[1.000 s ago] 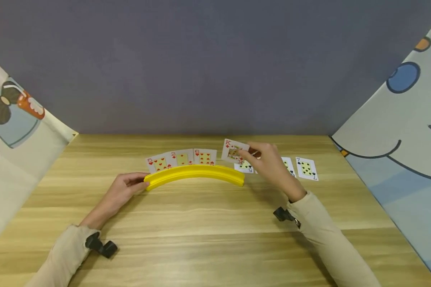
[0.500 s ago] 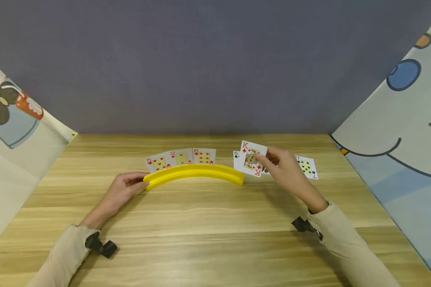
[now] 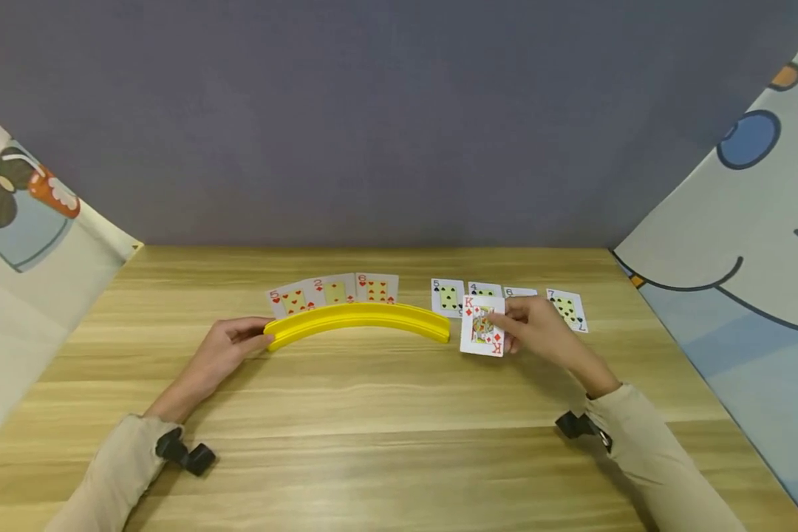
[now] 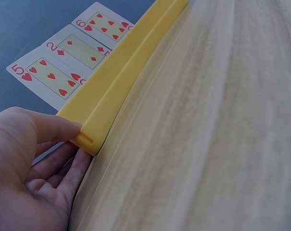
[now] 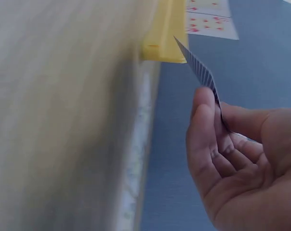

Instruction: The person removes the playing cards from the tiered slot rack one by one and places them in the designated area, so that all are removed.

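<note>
A curved yellow card holder (image 3: pixel 359 314) stands on the table, with the five of hearts (image 3: pixel 292 301), two of diamonds (image 3: pixel 335 290) and six of hearts (image 3: pixel 377 287) upright in its slot. My left hand (image 3: pixel 222 353) pinches the holder's left end; the left wrist view shows the thumb (image 4: pixel 63 127) on its front face and fingers behind and below. Just right of the holder's other end, my right hand (image 3: pixel 539 332) pinches the king of diamonds (image 3: pixel 479 325) by its right edge, face toward the head camera. In the right wrist view this card (image 5: pixel 198 67) appears nearly edge-on, striped back showing.
A row of spade cards lies face up behind the right hand: the five (image 3: pixel 447 297), the four (image 3: pixel 484 290), a partly covered card (image 3: pixel 520 292) and the seven (image 3: pixel 567 309). A grey wall (image 3: pixel 372 125) rises behind the wooden table (image 3: pixel 359 443), with cartoon-printed panels at both sides.
My right hand has carried the king of diamonds right and toward me, away from above the holder's right end, uncovering the five and four of spades. The left hand has stayed on the holder.
</note>
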`<state>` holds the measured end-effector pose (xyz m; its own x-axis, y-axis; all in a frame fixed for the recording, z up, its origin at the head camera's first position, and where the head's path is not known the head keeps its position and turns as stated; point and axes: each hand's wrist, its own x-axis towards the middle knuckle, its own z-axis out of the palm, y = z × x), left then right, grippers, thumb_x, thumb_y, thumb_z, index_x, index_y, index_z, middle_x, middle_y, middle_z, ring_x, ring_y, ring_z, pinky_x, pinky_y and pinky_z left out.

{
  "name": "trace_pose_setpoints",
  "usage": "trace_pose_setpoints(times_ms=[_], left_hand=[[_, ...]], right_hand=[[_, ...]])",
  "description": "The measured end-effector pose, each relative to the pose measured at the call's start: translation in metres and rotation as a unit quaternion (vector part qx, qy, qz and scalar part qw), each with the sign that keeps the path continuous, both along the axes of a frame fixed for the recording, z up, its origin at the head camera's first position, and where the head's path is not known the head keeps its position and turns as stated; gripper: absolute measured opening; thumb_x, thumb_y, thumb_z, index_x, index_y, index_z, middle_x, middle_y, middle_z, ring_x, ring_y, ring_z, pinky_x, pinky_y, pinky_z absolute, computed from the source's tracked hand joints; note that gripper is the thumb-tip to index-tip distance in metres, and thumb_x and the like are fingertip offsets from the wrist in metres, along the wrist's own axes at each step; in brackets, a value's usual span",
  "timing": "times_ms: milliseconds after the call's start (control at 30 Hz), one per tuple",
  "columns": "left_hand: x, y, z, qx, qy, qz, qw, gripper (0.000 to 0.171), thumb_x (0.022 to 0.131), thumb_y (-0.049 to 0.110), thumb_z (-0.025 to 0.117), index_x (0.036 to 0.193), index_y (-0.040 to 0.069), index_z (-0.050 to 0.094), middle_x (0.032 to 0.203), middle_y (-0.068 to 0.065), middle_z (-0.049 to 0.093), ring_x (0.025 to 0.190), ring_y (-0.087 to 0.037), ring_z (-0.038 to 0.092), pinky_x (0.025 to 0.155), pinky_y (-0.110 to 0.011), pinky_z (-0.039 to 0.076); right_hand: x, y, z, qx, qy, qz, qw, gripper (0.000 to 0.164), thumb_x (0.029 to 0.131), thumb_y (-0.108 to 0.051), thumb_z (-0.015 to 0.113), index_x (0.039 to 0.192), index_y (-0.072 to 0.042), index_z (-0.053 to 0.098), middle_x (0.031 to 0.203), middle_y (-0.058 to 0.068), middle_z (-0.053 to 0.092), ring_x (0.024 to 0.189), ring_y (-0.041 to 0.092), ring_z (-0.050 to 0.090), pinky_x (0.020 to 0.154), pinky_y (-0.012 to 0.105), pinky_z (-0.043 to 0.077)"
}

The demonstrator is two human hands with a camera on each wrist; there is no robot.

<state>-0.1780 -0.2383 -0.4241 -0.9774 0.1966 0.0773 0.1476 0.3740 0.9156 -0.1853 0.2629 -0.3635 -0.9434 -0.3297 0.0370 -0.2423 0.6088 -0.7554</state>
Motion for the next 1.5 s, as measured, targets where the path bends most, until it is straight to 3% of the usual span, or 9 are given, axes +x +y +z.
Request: trace_pose_setpoints(times_ms=[200,567,1067,1500], left_hand=[[0.001,0.002,0.001,0.009,0.0,-0.006,0.9999,0.035,0.096,0.014,0.068,0.124,-0.007,0.065,0.117,-0.022,0.068,0.091,-0.009,0.064,0.077,-0.021,0.054],[0.0,0.0,0.001,0.009,-0.009,-0.007,0.9999,0.035,0.096,0.016,0.067,0.126,-0.004,0.065,0.119,-0.023,0.067,0.092,-0.01,0.063,0.077,-0.021,0.054],[-0.001,0.001,0.001,-0.003,-0.011,0.001,0.9999,0.036,0.096,0.018,0.068,0.126,-0.003,0.066,0.12,-0.022,0.067,0.092,-0.01,0.063,0.077,-0.021,0.053],[0.0,0.002,0.002,-0.003,-0.016,0.004,0.9999,0.035,0.096,0.017,0.067,0.126,-0.003,0.066,0.12,-0.022,0.067,0.093,-0.01,0.063,0.079,-0.02,0.052]], right_hand=[[-0.004,0.002,-0.021,0.011,-0.053,0.016,0.998,0.032,0.096,-0.023,0.068,0.073,-0.004,0.058,0.057,0.006,0.064,0.049,0.028,0.062,0.047,0.038,0.054],[-0.004,-0.005,-0.03,0.037,-0.086,0.007,0.996,0.033,0.096,-0.023,0.068,0.071,-0.004,0.059,0.055,0.007,0.062,0.045,0.023,0.061,0.045,0.037,0.054],[-0.001,-0.009,-0.034,0.082,-0.076,-0.029,0.993,0.04,0.095,-0.032,0.069,0.067,-0.006,0.059,0.054,0.004,0.061,0.042,0.018,0.058,0.042,0.035,0.052],[0.0,-0.008,-0.033,0.086,-0.085,-0.039,0.992,0.039,0.095,-0.033,0.07,0.071,-0.005,0.057,0.054,0.004,0.06,0.042,0.018,0.057,0.042,0.035,0.052]])
